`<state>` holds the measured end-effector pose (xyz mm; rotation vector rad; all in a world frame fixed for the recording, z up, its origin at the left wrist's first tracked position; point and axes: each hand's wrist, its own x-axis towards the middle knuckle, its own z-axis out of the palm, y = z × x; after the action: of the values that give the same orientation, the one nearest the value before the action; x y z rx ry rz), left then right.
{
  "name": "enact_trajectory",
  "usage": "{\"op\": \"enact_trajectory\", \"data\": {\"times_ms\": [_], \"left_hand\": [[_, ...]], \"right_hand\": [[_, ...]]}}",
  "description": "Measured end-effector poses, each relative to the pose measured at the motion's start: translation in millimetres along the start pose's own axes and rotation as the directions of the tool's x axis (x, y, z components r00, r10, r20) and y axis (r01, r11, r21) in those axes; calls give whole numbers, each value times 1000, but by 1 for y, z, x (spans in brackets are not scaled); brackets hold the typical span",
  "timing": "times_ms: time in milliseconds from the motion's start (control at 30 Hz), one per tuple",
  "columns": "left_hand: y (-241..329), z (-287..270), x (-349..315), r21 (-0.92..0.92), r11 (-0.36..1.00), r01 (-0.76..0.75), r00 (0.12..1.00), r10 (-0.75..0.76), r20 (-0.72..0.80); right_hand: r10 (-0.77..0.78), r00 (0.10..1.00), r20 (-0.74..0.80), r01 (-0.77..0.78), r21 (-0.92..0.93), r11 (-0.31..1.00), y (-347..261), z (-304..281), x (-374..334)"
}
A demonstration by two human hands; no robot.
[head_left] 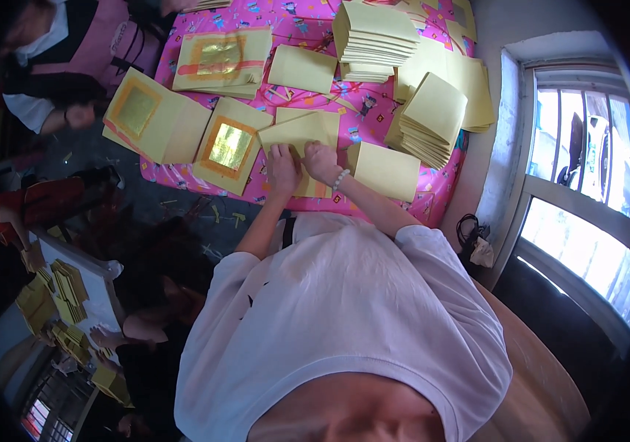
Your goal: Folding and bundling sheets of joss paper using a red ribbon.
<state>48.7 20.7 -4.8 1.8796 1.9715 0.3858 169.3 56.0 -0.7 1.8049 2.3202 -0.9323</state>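
A folded sheet of yellow joss paper (290,134) lies under both my hands near the table's front edge. My left hand (283,171) rests on its near left part, fingers stretched over the paper. My right hand (321,162), a beaded bracelet at its wrist, is curled closed against the sheet just to the right; its fingertips are partly hidden. Left of my hands sits a joss paper sheet with a shiny gold foil square (231,144) framed in orange. Farther left lies an opened sheet with a duller gold square (136,112). A folded yellow piece (388,171) is at my right.
Folded yellow paper stacks (433,121) stand at the right, and a taller stack (376,37) behind. A pink patterned cloth (175,174) covers the table. A window (580,136) is on the right. Another person (83,51) stands at the left; others handle yellow paper at a lower-left table (101,276).
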Motion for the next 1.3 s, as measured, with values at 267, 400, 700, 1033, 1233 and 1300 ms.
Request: {"op": "enact_trajectory", "data": {"times_ms": [267,400,700,1033,1233,1300], "left_hand": [[-6,6,-2,-36,999,-13,999,12,-38],[-7,7,-1,-71,997,-32,997,26,-78],[-47,-14,-17,-316,949,13,999,-29,-45],[-54,-6,-16,-503,858,105,994,-108,23],[-61,0,-14,-469,880,76,995,-94,-14],[-60,-1,-16,-570,805,163,984,-178,29]], "right_hand": [[-33,989,-146,27,-47,999,19,29,1],[-43,997,-69,36,-100,994,31,37,9],[71,997,-18,-71,9,997,17,19,3],[160,986,-55,-161,-4,987,5,12,-5],[183,978,-103,-187,-27,982,4,14,-2],[142,985,-96,-144,-10,990,2,16,-4]]}}
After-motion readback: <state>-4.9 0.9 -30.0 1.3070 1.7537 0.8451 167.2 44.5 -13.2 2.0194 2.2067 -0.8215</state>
